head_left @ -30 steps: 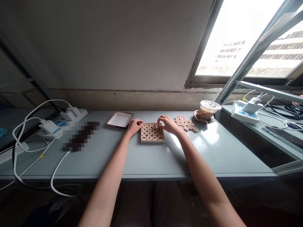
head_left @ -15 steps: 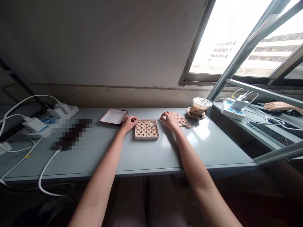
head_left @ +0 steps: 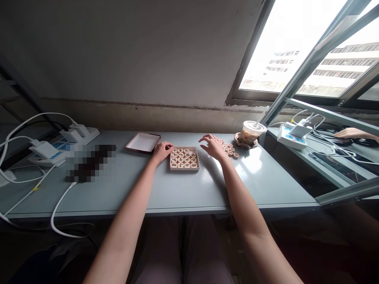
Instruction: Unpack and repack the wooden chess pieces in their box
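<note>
Chinese chess pieces (head_left: 181, 159) lie in rows, characters upward, in a shallow open box (head_left: 185, 169). There is a gap at the box's far right corner. My left hand (head_left: 162, 152) is closed at the box's far left corner, its fingertips on the wall. To the right of the box, my right hand (head_left: 213, 146) hovers with thumb and fingers apart, and I see nothing between them. Beside and partly behind it is a cluster of loose chess pieces (head_left: 229, 150); the hand hides some of them.
The box lid (head_left: 143, 142) lies upturned behind my left hand. A lidded drink cup (head_left: 250, 133) stands in a cardboard holder at the back right. Power strips (head_left: 53, 156) with white cables lie at left. Another person's hand (head_left: 348, 133) rests on the neighbouring desk at right.
My right hand's fingers have spread apart, and the piece seen at its fingertips no longer shows there. My left hand stays at the box. The view has shifted slightly.
</note>
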`<state>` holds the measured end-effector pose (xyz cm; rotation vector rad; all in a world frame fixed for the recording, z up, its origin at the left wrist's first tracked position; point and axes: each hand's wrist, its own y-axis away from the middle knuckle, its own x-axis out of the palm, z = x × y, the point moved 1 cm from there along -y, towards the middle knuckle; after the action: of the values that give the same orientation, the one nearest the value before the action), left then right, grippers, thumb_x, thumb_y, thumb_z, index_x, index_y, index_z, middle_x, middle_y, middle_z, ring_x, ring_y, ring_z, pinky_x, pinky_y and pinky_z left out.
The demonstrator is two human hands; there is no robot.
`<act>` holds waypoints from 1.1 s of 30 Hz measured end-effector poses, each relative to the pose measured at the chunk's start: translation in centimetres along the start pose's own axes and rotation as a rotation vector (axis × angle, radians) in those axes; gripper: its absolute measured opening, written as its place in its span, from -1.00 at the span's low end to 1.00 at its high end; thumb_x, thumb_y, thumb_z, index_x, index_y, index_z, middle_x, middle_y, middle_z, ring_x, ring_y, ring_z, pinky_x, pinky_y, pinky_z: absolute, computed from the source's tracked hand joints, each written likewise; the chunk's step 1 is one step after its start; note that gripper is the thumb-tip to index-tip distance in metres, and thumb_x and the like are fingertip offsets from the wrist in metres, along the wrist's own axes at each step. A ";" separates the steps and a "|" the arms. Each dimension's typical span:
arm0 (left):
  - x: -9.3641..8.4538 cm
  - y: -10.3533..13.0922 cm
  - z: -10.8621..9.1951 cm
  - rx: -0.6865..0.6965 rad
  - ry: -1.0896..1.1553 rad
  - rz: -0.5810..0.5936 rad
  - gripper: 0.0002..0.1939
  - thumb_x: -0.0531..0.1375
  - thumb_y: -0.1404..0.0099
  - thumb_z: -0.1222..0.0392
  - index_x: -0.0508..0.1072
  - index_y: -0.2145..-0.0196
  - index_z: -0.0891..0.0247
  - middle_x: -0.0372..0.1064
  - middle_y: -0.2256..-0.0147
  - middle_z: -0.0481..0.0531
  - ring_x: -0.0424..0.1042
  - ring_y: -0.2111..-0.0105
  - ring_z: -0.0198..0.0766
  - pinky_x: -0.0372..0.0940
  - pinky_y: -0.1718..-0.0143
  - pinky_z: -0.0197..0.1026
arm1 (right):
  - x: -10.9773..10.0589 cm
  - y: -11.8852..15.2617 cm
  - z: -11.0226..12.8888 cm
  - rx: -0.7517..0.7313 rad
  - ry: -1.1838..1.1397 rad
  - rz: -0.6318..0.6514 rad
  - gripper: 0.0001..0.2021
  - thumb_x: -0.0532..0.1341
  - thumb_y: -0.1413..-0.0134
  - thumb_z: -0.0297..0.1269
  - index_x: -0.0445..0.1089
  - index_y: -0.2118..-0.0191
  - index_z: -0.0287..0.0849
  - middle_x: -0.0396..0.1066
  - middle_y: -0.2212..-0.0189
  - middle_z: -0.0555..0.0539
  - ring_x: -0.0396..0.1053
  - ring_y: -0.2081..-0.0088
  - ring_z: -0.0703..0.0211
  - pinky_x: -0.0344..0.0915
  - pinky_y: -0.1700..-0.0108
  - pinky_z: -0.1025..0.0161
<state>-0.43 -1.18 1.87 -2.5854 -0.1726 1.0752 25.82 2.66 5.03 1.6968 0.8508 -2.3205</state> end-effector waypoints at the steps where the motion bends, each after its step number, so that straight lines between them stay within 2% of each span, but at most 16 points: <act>1: 0.0 0.0 0.0 0.000 -0.001 0.001 -0.85 0.14 -0.16 0.24 0.51 0.37 0.26 0.48 0.25 0.06 0.42 0.23 -0.20 0.28 0.13 -0.19 | -0.3 -0.1 0.7 -0.054 -0.063 0.048 -0.79 0.14 -0.15 -0.23 0.44 0.14 -0.07 0.32 0.08 -0.10 0.25 0.10 0.06 0.14 0.07 0.15; 4: 0.0 0.0 0.1 -0.001 -0.013 -0.006 -0.86 0.15 -0.14 0.25 0.51 0.37 0.26 0.48 0.25 0.06 0.42 0.24 -0.20 0.28 0.14 -0.18 | -1.0 -0.2 2.6 -0.160 -0.167 0.249 -0.81 0.19 -0.10 -0.12 0.48 0.23 -0.03 0.36 0.17 -0.05 0.28 0.15 0.11 0.16 0.12 0.22; 6: 0.0 -0.1 0.1 -0.002 -0.018 -0.018 -0.86 0.15 -0.13 0.25 0.52 0.37 0.25 0.48 0.25 0.05 0.42 0.25 -0.21 0.28 0.13 -0.18 | -0.9 -0.2 3.2 -0.179 -0.167 0.338 -0.82 0.25 -0.03 -0.13 0.50 0.24 -0.02 0.36 0.17 -0.05 0.28 0.13 0.09 0.16 0.13 0.24; 9: 0.0 -0.2 0.3 -0.002 -0.018 -0.030 -0.86 0.16 -0.12 0.26 0.52 0.37 0.25 0.48 0.26 0.05 0.42 0.28 -0.22 0.29 0.14 -0.20 | -0.4 -0.4 3.3 -0.176 -0.182 0.358 -0.81 0.28 0.00 -0.18 0.48 0.22 -0.07 0.38 0.20 -0.05 0.29 0.13 0.10 0.16 0.14 0.27; 14: 0.0 -0.4 0.4 0.007 -0.028 -0.024 -0.87 0.16 -0.11 0.28 0.52 0.38 0.26 0.48 0.27 0.05 0.42 0.27 -0.22 0.28 0.14 -0.20 | 0.2 -0.6 3.4 -0.127 -0.263 0.393 -0.86 0.27 0.00 -0.31 0.42 0.26 -0.13 0.42 0.36 0.00 0.32 0.30 0.22 0.17 0.30 0.35; 19: 0.0 -0.4 0.4 0.018 -0.025 -0.021 -0.86 0.15 -0.11 0.29 0.52 0.38 0.27 0.48 0.28 0.05 0.42 0.27 -0.21 0.27 0.13 -0.19 | 0.5 -0.8 3.5 -0.092 -0.373 0.291 -0.83 0.30 0.09 -0.36 0.41 0.29 -0.16 0.41 0.38 0.01 0.31 0.36 0.27 0.17 0.36 0.39; 23: 0.1 -0.3 0.5 0.026 -0.022 -0.028 -0.85 0.14 -0.12 0.28 0.52 0.37 0.26 0.48 0.28 0.05 0.41 0.28 -0.22 0.28 0.14 -0.19 | 0.3 -0.8 2.8 -0.045 -0.495 0.163 -0.89 0.23 0.02 -0.26 0.42 0.35 -0.18 0.44 0.40 -0.01 0.33 0.35 0.26 0.20 0.32 0.36; 26: 0.2 -0.3 0.6 0.024 -0.021 -0.029 -0.85 0.14 -0.14 0.26 0.52 0.37 0.25 0.48 0.27 0.05 0.41 0.28 -0.22 0.29 0.17 -0.21 | -0.2 -0.6 1.5 0.026 -0.549 0.139 -0.83 0.18 -0.04 -0.19 0.40 0.34 -0.19 0.46 0.38 -0.03 0.35 0.34 0.24 0.23 0.31 0.33; 29: 0.2 -0.3 0.5 0.018 -0.021 -0.024 -0.86 0.15 -0.13 0.28 0.51 0.37 0.26 0.48 0.27 0.05 0.41 0.28 -0.22 0.28 0.16 -0.21 | -0.5 -0.2 0.0 0.146 -0.383 0.156 -0.85 0.18 -0.05 -0.22 0.40 0.34 -0.19 0.46 0.37 -0.06 0.36 0.34 0.20 0.24 0.28 0.27; 33: 0.1 -0.2 0.4 0.007 -0.028 -0.023 -0.85 0.14 -0.13 0.28 0.51 0.37 0.26 0.47 0.26 0.05 0.41 0.27 -0.22 0.28 0.15 -0.20 | -0.5 0.1 -1.0 0.237 0.009 0.064 -0.82 0.19 -0.05 -0.20 0.44 0.28 -0.17 0.39 0.20 -0.14 0.33 0.21 0.07 0.19 0.16 0.16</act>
<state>-0.60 -0.86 1.64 -2.5566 -0.2040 1.1028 26.87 2.96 5.28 1.7944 0.5306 -2.4534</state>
